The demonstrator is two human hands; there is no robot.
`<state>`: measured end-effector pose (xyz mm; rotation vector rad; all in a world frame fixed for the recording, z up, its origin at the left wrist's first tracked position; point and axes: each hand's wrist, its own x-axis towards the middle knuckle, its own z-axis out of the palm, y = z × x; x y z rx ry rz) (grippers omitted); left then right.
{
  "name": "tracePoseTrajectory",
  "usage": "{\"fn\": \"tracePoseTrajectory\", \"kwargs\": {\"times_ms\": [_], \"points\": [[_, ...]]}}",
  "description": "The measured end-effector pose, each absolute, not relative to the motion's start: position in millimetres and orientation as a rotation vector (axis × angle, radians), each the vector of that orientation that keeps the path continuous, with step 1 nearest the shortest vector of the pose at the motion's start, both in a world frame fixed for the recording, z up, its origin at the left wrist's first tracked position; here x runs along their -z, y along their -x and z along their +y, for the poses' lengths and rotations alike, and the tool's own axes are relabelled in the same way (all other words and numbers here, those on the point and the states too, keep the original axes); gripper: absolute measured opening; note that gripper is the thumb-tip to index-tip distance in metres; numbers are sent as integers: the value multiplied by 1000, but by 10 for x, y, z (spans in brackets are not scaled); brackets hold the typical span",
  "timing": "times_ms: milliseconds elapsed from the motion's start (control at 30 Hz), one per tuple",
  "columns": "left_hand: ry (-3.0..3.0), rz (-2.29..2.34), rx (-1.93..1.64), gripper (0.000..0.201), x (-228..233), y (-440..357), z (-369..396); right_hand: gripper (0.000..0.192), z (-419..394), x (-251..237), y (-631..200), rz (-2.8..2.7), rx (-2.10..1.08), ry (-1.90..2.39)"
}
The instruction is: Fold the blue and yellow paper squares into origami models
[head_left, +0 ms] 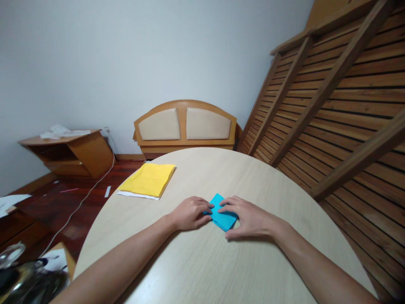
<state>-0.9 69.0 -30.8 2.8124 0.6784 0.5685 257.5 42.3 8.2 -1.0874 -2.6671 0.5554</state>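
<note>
The small folded blue paper (pixel 222 215) lay on the round pale wooden surface (pixel 202 261) between your 2 hands, long axis diagonal; your left hand (pixel 190 213) and right hand (pixel 249 219) pressed fingertips flat on opposite edges, equally near.

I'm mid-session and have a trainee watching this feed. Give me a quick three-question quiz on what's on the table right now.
1. True or false: both hands touch the blue folded paper.
2. Which lies to the left of the left hand, farther back on the round table? A) scissors B) a yellow paper stack C) a red cup
3. Fill in: the right hand lies flat, fingers pressing the paper's ____ side.

Key
1. True: fingertips of both hands rest on it, pressing it onto the table.
2. B: it lies apart from the hands, near the table's left edge.
3. Right.
</note>
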Motion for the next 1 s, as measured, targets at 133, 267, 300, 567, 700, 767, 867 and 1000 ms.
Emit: {"fn": "tracePoseTrajectory", "kwargs": {"times_ms": [133,267,300,567,700,767,867,1000], "points": [[-2832,721,-578,23,308,-1,688,63,399,-56,-2539,-2674,-440,1086],[-2835,721,-567,20,291,-5,672,45,406,-33,-2508,-2675,-351,1045],[-2834,721,-562,19,281,-5,665,40,411,-29,-2505,-2678,-337,1031],[-2840,769,-541,20,255,-8,647,19,462,7,-2508,-2691,-343,971],[-2833,822,-555,20,287,-32,660,19,487,29,-2498,-2663,-349,990],[-2814,848,-582,21,298,-44,665,21,502,51,-2498,-2636,-351,997],[-2787,868,-627,22,302,-53,672,23,530,99,-2504,-2599,-336,1025],[-2770,922,-638,24,312,-50,683,31,569,170,-2497,-2528,-282,1133]]}}
